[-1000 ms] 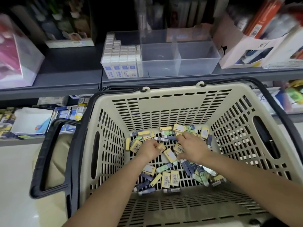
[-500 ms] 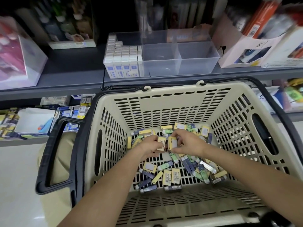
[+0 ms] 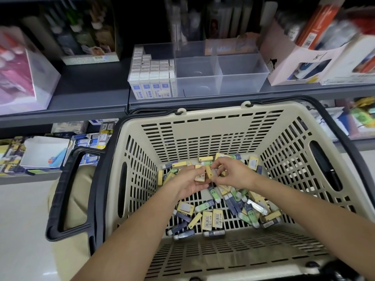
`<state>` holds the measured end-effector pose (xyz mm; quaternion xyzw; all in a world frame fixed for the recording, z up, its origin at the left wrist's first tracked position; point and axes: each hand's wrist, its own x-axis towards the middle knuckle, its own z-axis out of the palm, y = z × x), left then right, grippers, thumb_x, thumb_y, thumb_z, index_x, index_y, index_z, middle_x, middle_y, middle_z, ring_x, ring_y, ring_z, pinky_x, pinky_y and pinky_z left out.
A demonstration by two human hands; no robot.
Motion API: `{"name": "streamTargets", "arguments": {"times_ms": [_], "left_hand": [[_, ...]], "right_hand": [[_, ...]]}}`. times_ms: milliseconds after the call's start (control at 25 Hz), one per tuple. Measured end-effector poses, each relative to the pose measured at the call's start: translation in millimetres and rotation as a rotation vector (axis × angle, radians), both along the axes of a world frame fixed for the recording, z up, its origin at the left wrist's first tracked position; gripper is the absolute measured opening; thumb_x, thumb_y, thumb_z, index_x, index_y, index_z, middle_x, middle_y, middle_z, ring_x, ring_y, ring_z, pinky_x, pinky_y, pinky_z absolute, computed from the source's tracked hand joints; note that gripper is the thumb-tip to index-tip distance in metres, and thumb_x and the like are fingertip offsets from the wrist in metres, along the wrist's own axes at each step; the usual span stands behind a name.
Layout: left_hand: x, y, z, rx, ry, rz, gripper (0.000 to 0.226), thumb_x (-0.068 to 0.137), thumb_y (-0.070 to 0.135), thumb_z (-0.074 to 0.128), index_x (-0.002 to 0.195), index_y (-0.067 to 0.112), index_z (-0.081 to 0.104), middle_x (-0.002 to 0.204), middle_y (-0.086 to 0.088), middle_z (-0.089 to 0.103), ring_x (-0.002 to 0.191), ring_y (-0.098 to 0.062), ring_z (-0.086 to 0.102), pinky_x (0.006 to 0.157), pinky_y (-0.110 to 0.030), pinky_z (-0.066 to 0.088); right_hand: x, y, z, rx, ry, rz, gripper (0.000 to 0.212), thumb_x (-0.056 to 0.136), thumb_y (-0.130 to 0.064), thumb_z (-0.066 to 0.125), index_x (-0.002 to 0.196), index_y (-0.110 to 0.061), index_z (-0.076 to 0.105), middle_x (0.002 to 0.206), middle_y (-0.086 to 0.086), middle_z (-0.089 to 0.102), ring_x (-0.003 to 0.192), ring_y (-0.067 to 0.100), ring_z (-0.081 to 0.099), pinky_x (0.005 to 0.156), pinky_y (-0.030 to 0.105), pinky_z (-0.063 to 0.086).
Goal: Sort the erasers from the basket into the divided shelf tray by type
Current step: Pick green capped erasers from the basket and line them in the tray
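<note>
The beige basket (image 3: 213, 128) fills the lower centre of the frame. It holds the loose erasers (image 3: 211, 217), with yellow, green and dark blue kinds mixed on its floor. On the shelf at upper centre, the divided shelf tray (image 3: 239, 86) has white boxed erasers (image 3: 151, 78) packed in its left compartment; I can make out nothing in the other two.

The step in hand looks like gathering one kind. The left hand (image 3: 187, 184) lies palm up, its fingers curled round a few yellow erasers (image 3: 200, 176). The right hand (image 3: 233, 174) pinches another yellow one against them. The next move is probably to lift the handful to a free compartment.

The fingers hide how many the left hand holds, and the labels are too blurred to read.
</note>
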<state>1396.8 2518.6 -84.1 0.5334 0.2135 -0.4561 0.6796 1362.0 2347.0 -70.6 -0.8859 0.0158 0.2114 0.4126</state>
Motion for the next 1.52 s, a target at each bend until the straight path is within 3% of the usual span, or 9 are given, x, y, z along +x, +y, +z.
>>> {"name": "streamTargets", "arguments": {"times_ms": [240, 400, 520, 640, 720, 920, 1120, 1280, 1520], "left_hand": [[2.3, 3.2, -7.8, 0.110, -0.050, -0.076, 0.023, 0.099, 0.023, 0.043, 0.108, 0.007, 0.057, 0.096, -0.012, 0.067, 0.083, -0.020, 0.061, 0.071, -0.031, 0.055], [6.6, 11.8, -15.4, 0.311, -0.176, -0.163, 0.015, 0.096, 0.018, 0.048, 0.109, 0.010, 0.052, 0.104, -0.012, 0.063, 0.087, -0.019, 0.059, 0.065, -0.029, 0.052], [3.5, 12.5, -22.3, 0.623, -0.560, -0.495, 0.008, 0.096, 0.019, 0.047, 0.092, 0.018, 0.054, 0.083, -0.003, 0.056, 0.075, -0.020, 0.052, 0.063, -0.026, 0.042], [-2.8, 4.2, -23.5, 0.855, -0.877, -0.559, 0.026, 0.094, 0.021, 0.051, 0.119, 0.015, 0.055, 0.113, -0.004, 0.056, 0.103, -0.023, 0.054, 0.083, -0.033, 0.046], [-4.6, 0.7, -24.6, 0.796, -0.984, -0.578, 0.022, 0.093, 0.024, 0.052, 0.114, 0.019, 0.059, 0.116, -0.003, 0.057, 0.105, -0.020, 0.055, 0.090, -0.035, 0.047], [-21.0, -6.2, -31.8, 0.608, -1.020, -0.955, 0.028, 0.094, 0.024, 0.052, 0.120, 0.026, 0.061, 0.117, -0.002, 0.046, 0.113, -0.018, 0.043, 0.100, -0.035, 0.039], [-5.2, 12.0, -33.6, 0.826, -0.961, -0.827, 0.025, 0.095, 0.021, 0.048, 0.115, 0.024, 0.064, 0.119, -0.004, 0.048, 0.115, -0.020, 0.045, 0.094, -0.035, 0.044], [-9.8, 4.4, -30.2, 0.690, -0.859, -0.748, 0.020, 0.094, 0.021, 0.049, 0.107, 0.018, 0.063, 0.108, -0.003, 0.064, 0.090, -0.020, 0.062, 0.080, -0.036, 0.053], [-13.3, -6.8, -35.8, 0.582, -0.789, -0.791, 0.011, 0.093, 0.024, 0.052, 0.096, 0.021, 0.061, 0.102, 0.004, 0.063, 0.092, -0.014, 0.058, 0.079, -0.027, 0.047]], "right_hand": [[2.5, -4.3, 1.5, 0.010, -0.017, -0.036, 0.011, 0.087, -0.022, 0.063, 0.096, -0.020, 0.066, 0.091, -0.002, 0.067, 0.086, 0.011, 0.063, 0.082, 0.028, 0.053], [-0.6, -8.7, -0.9, -0.051, 0.154, 0.115, 0.010, 0.090, -0.020, 0.058, 0.095, -0.015, 0.065, 0.090, -0.002, 0.068, 0.087, 0.019, 0.067, 0.081, 0.030, 0.055], [-6.3, -1.5, -8.2, -0.190, 0.180, 0.211, 0.022, 0.092, -0.020, 0.055, 0.111, -0.010, 0.063, 0.107, 0.004, 0.067, 0.095, 0.017, 0.065, 0.085, 0.027, 0.052], [-3.1, 1.0, -4.9, -0.345, -0.024, 0.150, 0.022, 0.092, -0.020, 0.054, 0.110, -0.010, 0.063, 0.107, 0.005, 0.067, 0.097, 0.018, 0.062, 0.084, 0.025, 0.048], [-5.5, -5.1, -2.6, -0.421, 0.014, 0.242, 0.017, 0.091, -0.019, 0.053, 0.096, -0.010, 0.067, 0.097, 0.004, 0.069, 0.090, 0.018, 0.063, 0.081, 0.028, 0.050], [-30.2, -15.0, -10.8, -0.602, 0.197, 0.501, 0.015, 0.087, -0.022, 0.057, 0.095, -0.017, 0.069, 0.094, -0.001, 0.066, 0.090, 0.018, 0.058, 0.077, 0.033, 0.051], [-38.5, -30.6, -15.3, -0.672, 0.192, 0.391, 0.022, 0.086, -0.035, 0.060, 0.094, -0.016, 0.066, 0.093, -0.001, 0.065, 0.086, 0.016, 0.061, 0.070, 0.030, 0.051], [-49.8, -7.9, -27.9, -0.748, 0.199, 0.348, 0.041, 0.081, -0.054, 0.060, 0.085, -0.014, 0.052, 0.086, 0.002, 0.057, 0.074, 0.018, 0.055, 0.059, 0.029, 0.045], [-48.3, 5.5, -31.9, -0.806, 0.178, 0.216, 0.075, 0.072, -0.059, 0.066, 0.121, -0.011, 0.037, 0.120, 0.013, 0.038, 0.100, 0.029, 0.056, 0.072, 0.035, 0.051]]}}
